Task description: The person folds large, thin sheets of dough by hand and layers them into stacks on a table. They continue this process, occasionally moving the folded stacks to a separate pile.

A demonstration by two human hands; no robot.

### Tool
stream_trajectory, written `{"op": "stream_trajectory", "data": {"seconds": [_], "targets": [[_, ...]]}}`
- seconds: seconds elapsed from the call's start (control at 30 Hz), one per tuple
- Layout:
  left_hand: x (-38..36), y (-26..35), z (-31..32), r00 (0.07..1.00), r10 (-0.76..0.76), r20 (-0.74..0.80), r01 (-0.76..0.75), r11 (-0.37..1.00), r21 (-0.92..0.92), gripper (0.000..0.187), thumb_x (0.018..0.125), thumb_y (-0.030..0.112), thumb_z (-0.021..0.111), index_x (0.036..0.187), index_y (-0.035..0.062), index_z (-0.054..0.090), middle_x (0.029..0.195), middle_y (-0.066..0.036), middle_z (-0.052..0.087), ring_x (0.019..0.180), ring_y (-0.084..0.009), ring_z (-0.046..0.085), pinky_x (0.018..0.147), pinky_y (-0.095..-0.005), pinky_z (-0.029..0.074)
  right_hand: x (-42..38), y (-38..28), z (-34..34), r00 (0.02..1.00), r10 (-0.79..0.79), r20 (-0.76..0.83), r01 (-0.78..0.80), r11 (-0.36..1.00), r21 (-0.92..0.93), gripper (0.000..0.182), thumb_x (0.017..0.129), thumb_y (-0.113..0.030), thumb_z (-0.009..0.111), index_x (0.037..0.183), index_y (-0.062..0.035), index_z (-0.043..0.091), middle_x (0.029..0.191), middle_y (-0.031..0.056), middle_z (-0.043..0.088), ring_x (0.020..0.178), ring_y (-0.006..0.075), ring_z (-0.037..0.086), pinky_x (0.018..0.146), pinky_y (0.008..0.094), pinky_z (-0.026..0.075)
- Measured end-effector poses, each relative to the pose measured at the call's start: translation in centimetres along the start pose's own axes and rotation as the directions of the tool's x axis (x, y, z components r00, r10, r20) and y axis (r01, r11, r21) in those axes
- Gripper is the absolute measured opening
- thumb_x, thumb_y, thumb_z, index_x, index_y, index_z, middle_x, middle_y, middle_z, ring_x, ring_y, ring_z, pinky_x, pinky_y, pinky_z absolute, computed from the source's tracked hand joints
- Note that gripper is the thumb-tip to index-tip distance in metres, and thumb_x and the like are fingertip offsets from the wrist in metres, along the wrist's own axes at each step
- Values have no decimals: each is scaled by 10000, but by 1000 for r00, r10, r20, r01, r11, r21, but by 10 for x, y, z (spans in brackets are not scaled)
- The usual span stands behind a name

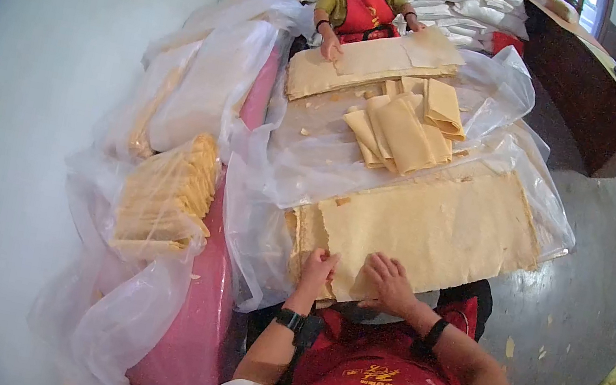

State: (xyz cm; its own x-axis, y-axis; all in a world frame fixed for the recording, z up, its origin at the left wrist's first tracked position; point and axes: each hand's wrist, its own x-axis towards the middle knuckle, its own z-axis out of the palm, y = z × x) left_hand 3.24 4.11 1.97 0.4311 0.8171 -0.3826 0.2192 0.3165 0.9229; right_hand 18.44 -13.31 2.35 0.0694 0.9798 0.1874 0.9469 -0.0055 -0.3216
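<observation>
A stack of large, thin tan sheets point(434, 223) with ragged edges lies on the plastic-covered table in front of me. My left hand point(319, 269) is at the stack's near left end, its fingers closed on the edge of the top sheet. Just to the right, my right hand point(389, 284) rests on the same sheet with its fingers spread. Beyond the stack sits a pile of folded tan sheets point(401, 131).
Across the table, a person in a red apron point(367, 13) handles another sheet stack point(372, 64). Bagged folded sheets point(167, 196) stand at left. Clear plastic point(269, 177) drapes the table. White sacks point(472, 7) are piled behind; a dark brown desk point(589, 94) stands at right.
</observation>
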Motion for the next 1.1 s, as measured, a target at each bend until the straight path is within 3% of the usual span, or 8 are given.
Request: {"op": "stream_trajectory", "data": {"seconds": [0.1,0.2,0.33,0.4,0.5,0.73,0.87,1.1], "targets": [[-4,28,6,980,-55,193,-29,913,407,279,832,270,668,858,7,582,695,-38,567,565,-111,523,495,-273,424,-12,-18,-7,998,63,23,-63,998,-19,856,732,-482,670,1391,-48,340,1470,169,296,1383,317,238,1108,494,186],[-9,52,32,952,-17,305,-106,918,383,295,883,290,628,736,49,546,654,23,522,566,-94,469,499,-251,370,-17,-14,-2,983,122,-137,-107,988,109,726,755,-374,682,1337,-34,414,1402,188,394,1336,342,329,1086,487,254],[-44,105,76,845,93,526,-142,988,53,276,899,297,613,942,24,614,812,-3,590,722,-109,535,630,-267,449,-28,8,-7,913,345,-218,-208,854,477,567,795,-341,694,1211,4,523,1255,141,545,1149,284,524,959,411,413],[-50,106,96,785,221,579,-206,974,-93,299,901,295,611,1024,23,629,874,-16,598,803,-121,560,690,-260,473,-39,28,-13,658,731,-180,79,171,982,342,887,-262,623,1094,8,586,1065,64,628,959,199,596,831,342,475],[-32,81,117,760,347,550,-502,851,156,400,887,290,621,1211,61,570,1128,-75,581,984,-171,553,858,-304,471,-64,71,-61,343,924,-171,61,160,985,298,930,-262,566,1035,14,609,926,20,623,848,144,582,755,311,475],[-26,66,197,502,542,674,-851,170,498,570,840,266,645,1364,165,443,1433,-169,319,1293,-379,324,1056,-475,314,-124,206,-33,76,997,11,-351,17,936,317,893,-220,572,957,91,587,787,87,607,702,188,576,595,357,457],[-18,61,242,360,485,796,-866,-144,479,621,820,361,653,1379,202,432,1493,-208,199,1366,-422,185,1093,-558,201,-124,195,-38,5,999,-31,-244,32,969,293,876,-191,564,958,89,593,794,98,612,719,200,582,599,355,459],[38,35,257,700,448,556,-656,93,749,775,736,409,734,1384,140,405,1451,-276,236,1359,-435,184,1094,-519,207,-139,191,-41,72,994,81,-229,-62,971,258,868,-159,564,970,74,605,834,92,632,752,195,594,652,330,462]]}}
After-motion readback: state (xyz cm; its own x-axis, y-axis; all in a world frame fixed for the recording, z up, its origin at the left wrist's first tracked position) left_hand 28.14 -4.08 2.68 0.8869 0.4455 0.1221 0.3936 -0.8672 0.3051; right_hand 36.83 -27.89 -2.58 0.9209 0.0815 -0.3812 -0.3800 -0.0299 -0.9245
